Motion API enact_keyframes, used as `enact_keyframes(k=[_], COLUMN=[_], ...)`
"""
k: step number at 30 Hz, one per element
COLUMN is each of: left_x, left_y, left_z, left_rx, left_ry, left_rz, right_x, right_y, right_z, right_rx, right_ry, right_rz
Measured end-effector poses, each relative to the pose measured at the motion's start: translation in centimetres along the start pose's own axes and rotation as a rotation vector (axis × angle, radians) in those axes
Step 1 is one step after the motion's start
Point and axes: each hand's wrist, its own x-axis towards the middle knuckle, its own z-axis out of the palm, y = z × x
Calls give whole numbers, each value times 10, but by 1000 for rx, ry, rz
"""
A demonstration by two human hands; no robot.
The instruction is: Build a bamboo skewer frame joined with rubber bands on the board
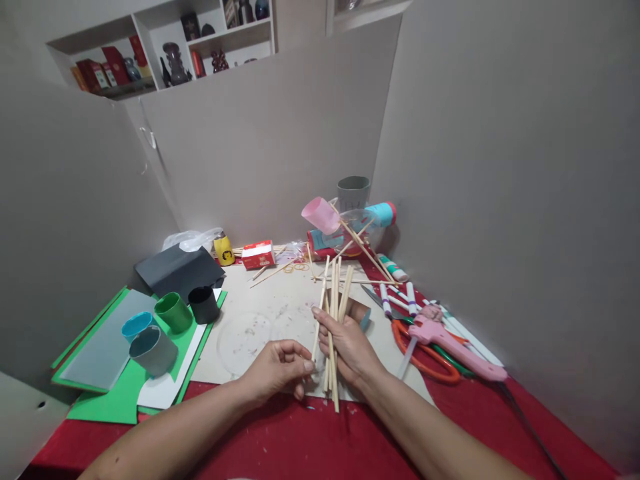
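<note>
My right hand [350,347] is closed around a loose bundle of pale wooden chopsticks [334,293], held nearly upright over the beige board [295,313]. At the left of the bundle, one chopstick [321,308] leans slightly apart, with my right thumb against it. The thumb and fingers of my left hand [285,368] pinch that chopstick's lower end. Just behind my right hand lies a brown cardboard tube [359,311] with a bluish end, partly hidden by the hand and bundle.
Paper cups, including a green one [173,313], stand on coloured sheets at left. A chopstick frame with a pink paper cup [321,215] stands at the back. On the right lie a pink glue gun [455,343], orange-handled scissors [425,357] and markers. Red cloth [280,440] covers the table.
</note>
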Motion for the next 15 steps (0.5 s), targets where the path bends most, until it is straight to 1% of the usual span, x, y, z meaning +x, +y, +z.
enact_keyframes(k=[5,11,13,15], left_x=[0,3,3,2], left_y=[3,-1,-1,0], left_z=[4,12,15,18], left_rx=[-8,-2,32,65], left_ry=[-46,-128,-121,-80], left_rz=[-5,-7,-8,1], right_x=[-2,-7,-9,-11], right_y=[0,5,7,9], right_z=[2,4,6,6], right_rx=[-11,-56,-64,-73], right_ry=[-12,-10,-7,-15], right_rz=[5,-7,0,7])
